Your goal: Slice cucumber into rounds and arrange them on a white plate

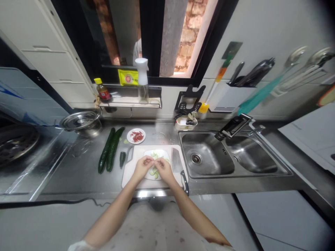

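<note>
My left hand (143, 166) and my right hand (163, 168) meet fingertip to fingertip over a white plate (147, 152). Both are closed in a pinch; whatever the fingers hold is hidden or too small to name. Curved cucumber slices (154, 172) lie on the plate, partly covered by my hands. Under the plate is a pale cutting board (131, 174). A kitchen knife (178, 162) with a black handle rests along the board's right side. Left of the board lies a short cucumber piece (122, 159).
Two whole cucumbers (110, 150) lie further left. Behind the board sits a small plate (143, 139) of chopped red bits. A lidded pot (85, 122) stands at the back left. To the right is a double sink (209, 176) with a black faucet (230, 127).
</note>
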The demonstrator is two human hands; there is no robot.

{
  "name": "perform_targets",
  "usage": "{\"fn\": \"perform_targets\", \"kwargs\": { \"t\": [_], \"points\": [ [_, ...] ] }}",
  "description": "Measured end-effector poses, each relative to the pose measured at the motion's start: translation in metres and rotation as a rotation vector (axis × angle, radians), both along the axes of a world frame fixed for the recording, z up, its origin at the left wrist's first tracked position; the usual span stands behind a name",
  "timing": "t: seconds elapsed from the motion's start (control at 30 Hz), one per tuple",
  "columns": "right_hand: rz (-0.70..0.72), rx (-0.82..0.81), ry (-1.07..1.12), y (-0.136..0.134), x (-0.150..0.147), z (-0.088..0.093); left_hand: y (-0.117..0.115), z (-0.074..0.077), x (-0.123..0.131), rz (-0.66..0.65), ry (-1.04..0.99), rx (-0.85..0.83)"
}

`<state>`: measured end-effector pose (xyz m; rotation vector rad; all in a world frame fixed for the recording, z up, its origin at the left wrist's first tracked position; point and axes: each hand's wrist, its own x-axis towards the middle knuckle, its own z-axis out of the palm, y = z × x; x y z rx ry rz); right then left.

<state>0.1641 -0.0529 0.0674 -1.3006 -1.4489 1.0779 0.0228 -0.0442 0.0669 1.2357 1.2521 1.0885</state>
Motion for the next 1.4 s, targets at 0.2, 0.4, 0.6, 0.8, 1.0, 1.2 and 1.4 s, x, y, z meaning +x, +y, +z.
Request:
{"fn": "perform_targets", "kwargs": {
  "t": [0.2, 0.4, 0.6, 0.8, 1.0, 1.2, 1.4],
  "points": [
    [-0.002, -0.021, 0.004, -0.005, 0.002, 0.009, -0.01, 0.006, 0.002, -0.019, -0.048, -0.077],
    [0.009, -0.004, -0.012, -0.012, 0.003, 0.021, -0.022, 0.001, -0.002, -0.098, -0.32, -0.482],
    [0.105, -0.043, -0.025, -0.019, 0.0, 0.022, -0.027, 0.001, -0.002, -0.116, -0.489, -0.595],
    [0.113, 0.036, -0.236, -0.023, 0.004, 0.016, -0.032, 0.003, -0.007, -0.071, -0.497, -0.571],
    [0.159, -0.026, -0.162, -0.025, 0.005, 0.015, -0.034, 0.006, -0.014, -0.068, -0.391, -0.511],
    [0.157, -0.159, 0.017, -0.022, 0.003, 0.004, -0.035, 0.016, -0.015, -0.06, -0.297, -0.398],
    [0.164, -0.231, 0.071, -0.018, 0.005, -0.007, -0.035, 0.006, -0.016, -0.057, -0.252, -0.277]
  ]
}}
